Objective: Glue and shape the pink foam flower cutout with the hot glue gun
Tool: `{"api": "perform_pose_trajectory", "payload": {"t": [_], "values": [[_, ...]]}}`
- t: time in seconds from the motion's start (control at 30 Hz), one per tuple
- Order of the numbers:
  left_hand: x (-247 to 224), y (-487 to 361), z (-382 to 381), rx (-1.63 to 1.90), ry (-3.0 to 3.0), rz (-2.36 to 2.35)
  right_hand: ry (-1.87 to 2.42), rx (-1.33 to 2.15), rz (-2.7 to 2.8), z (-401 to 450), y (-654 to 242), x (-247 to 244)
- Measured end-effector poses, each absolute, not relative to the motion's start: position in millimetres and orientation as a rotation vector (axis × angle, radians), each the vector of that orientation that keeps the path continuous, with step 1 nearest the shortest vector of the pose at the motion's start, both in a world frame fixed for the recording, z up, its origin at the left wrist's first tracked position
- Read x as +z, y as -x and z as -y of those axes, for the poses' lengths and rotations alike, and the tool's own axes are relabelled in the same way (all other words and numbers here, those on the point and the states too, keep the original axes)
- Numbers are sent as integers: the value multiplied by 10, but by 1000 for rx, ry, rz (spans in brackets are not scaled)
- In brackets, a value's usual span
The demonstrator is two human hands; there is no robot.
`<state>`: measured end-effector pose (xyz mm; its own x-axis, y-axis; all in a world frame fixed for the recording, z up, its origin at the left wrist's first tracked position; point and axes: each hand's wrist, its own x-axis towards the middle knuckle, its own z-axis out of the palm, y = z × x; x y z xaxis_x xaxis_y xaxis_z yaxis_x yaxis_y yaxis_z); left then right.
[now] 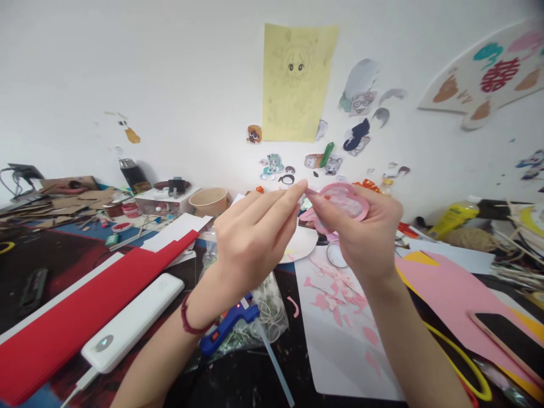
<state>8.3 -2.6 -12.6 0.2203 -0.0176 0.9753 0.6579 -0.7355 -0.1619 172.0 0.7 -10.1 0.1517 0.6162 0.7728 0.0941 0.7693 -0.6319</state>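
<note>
My right hand point(369, 226) is closed on a pink loop-shaped piece point(360, 211) with a pale, see-through middle, held above the table. The thumb lies along its near side. My left hand point(255, 226) is beside it, fingers stretched out and close together. Its index fingertip meets or almost meets the right thumb tip at the piece's left edge; I cannot tell whether it touches the pink piece. The left thumb is hidden. Under the hands, a white sheet point(335, 362) carries several pink paper scraps point(340, 289). A blue glue gun point(225, 328) lies below my left wrist.
Red paper point(97, 300) and a white power bank point(131, 323) lie at left. Pink paper point(454, 294), a phone point(510, 340) and yellow-handled scissors point(467, 368) are at right. Behind stand a bowl point(208, 201) and a yellow bottle point(454, 218). A clear bag point(272, 306) lies by the glue gun.
</note>
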Motion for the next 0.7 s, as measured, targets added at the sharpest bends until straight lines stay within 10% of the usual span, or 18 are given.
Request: {"api": "perform_pose_trajectory", "payload": {"t": [0.7], "values": [[-66,-66,55,-1659,2034,499,669,269,1406,33,-1704,-76]]}}
